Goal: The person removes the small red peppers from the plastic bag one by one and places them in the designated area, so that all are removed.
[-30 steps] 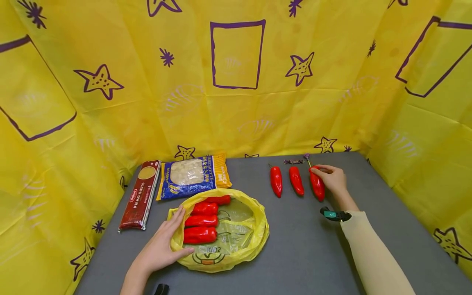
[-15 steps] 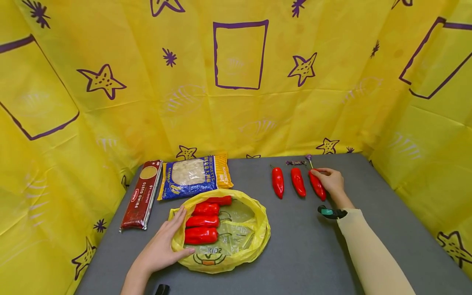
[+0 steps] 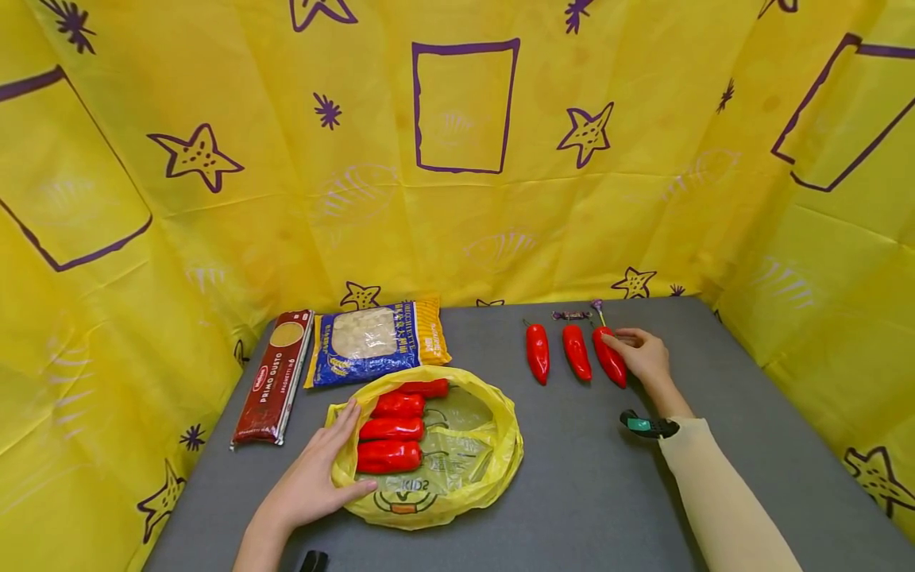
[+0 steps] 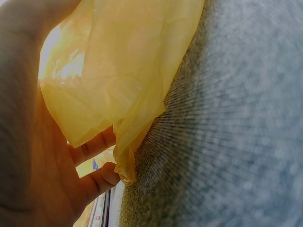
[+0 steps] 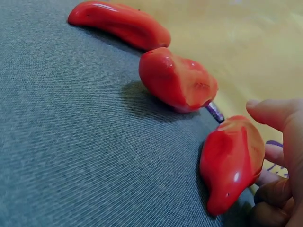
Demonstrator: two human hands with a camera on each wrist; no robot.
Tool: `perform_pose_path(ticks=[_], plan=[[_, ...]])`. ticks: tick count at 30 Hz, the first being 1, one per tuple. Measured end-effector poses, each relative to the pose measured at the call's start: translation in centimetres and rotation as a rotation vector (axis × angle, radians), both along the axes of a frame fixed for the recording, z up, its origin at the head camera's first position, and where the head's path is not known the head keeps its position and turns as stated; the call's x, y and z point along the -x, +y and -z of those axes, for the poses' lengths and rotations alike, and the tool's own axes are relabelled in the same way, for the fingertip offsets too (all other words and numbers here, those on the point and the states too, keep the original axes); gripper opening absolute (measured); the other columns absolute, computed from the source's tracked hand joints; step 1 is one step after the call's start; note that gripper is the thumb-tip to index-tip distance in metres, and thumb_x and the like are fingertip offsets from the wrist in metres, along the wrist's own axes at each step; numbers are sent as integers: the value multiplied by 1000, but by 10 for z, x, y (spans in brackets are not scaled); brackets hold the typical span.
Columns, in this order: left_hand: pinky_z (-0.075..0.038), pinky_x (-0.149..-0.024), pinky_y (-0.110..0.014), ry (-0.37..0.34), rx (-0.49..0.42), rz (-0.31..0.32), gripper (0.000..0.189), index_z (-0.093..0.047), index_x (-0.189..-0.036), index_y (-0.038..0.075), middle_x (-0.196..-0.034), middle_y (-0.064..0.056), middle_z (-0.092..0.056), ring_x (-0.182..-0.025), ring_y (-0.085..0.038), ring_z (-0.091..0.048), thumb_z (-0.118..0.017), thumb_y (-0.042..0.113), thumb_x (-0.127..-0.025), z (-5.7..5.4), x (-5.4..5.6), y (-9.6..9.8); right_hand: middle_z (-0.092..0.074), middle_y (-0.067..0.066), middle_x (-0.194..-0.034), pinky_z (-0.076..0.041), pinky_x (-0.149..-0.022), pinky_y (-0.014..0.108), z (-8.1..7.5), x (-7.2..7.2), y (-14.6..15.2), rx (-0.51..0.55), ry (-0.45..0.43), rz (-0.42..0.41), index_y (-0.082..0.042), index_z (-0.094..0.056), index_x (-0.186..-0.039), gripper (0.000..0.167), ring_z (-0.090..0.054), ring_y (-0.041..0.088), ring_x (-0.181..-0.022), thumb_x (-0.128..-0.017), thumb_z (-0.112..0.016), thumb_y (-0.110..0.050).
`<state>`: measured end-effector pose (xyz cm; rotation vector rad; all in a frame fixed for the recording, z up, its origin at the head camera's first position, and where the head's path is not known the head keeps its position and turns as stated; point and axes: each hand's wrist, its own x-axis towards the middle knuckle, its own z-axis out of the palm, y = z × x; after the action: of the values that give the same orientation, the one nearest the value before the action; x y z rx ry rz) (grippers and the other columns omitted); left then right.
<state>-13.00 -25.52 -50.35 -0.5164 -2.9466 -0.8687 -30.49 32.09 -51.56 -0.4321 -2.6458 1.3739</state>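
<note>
In the head view my left hand [image 3: 314, 473] rests against the left side of a yellow plastic bag [image 3: 506, 469], its fingers spread and mostly straight. Inside the open bag lie several red peppers [image 3: 389, 457] with thin stems. At the right, three more red peppers form a row on the table. My right hand [image 3: 649, 361] is beside the rightmost pepper [image 3: 609, 357]. The right wrist view shows the thumb [image 5: 272, 112] lifted off that pepper, with other fingers close along its side; whether they touch is unclear. The middle pepper [image 3: 577, 352] and left pepper [image 3: 538, 354] lie apart.
A dark red spaghetti packet [image 3: 275, 377] and a blue-yellow pasta bag [image 3: 372, 342] lie at the back left of the grey table [image 3: 572, 477]. Behind the peppers are a small wrapped candy [image 3: 570, 315] and a lollipop [image 3: 598, 308]. Yellow patterned cloth [image 3: 457, 230] encloses the table.
The rightmost pepper has shifted slightly left, and its right-hand grip has loosened, with the thumb now off it. My left hand and the bag have stayed put.
</note>
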Motion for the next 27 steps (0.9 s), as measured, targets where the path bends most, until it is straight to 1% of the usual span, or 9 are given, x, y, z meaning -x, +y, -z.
perform_pose_path(ticks=[4, 9, 13, 18, 22, 27], plan=[[-41, -113, -69, -1, 3, 0, 114, -29, -170, 18, -177, -5, -24, -148, -46, -42, -84, 64, -81, 1, 0, 0, -68, 27, -136, -52, -84, 28, 1, -3, 0, -9, 14, -14, -1, -65, -139, 68, -64, 39, -119, -97, -72, -54], [-43, -111, -69, -3, 12, -4, 114, -28, -170, 20, -177, -4, -23, -146, -45, -44, -83, 65, -81, 2, 0, -1, -70, 26, -132, -49, -78, 22, 2, -4, -2, -15, 33, 6, -1, -68, -135, 63, -65, 37, -115, -97, -73, -51], [-42, -112, -69, 0, 13, -3, 114, -27, -170, 20, -177, -4, -22, -147, -45, -42, -83, 65, -82, 2, 1, -1, -70, 26, -130, -50, -79, 24, 3, -4, -5, -10, 51, 28, -1, -69, -133, 62, -65, 37, -114, -97, -73, -51], [-41, -113, -70, 0, 6, 1, 114, -27, -170, 19, -177, -5, -23, -148, -46, -41, -83, 65, -82, 3, 1, -1, -71, 26, -131, -50, -84, 30, 3, -4, -7, -3, 72, 47, -1, -69, -132, 61, -66, 39, -117, -97, -73, -50], [-42, -112, -70, -5, 8, 1, 114, -27, -170, 20, -177, -4, -23, -147, -45, -43, -83, 65, -82, 3, 1, -1, -71, 25, -131, -49, -85, 30, -2, -9, -8, 25, 101, 74, -1, -69, -132, 61, -65, 38, -118, -97, -74, -50], [-42, -112, -69, 1, 8, 3, 114, -27, -170, 21, -177, -4, -22, -147, -44, -43, -83, 65, -81, 3, 1, -2, -71, 23, -131, -48, -79, 24, -17, -15, -12, 45, 155, 78, -4, -69, -136, 61, -64, 36, -116, -97, -74, -50]])
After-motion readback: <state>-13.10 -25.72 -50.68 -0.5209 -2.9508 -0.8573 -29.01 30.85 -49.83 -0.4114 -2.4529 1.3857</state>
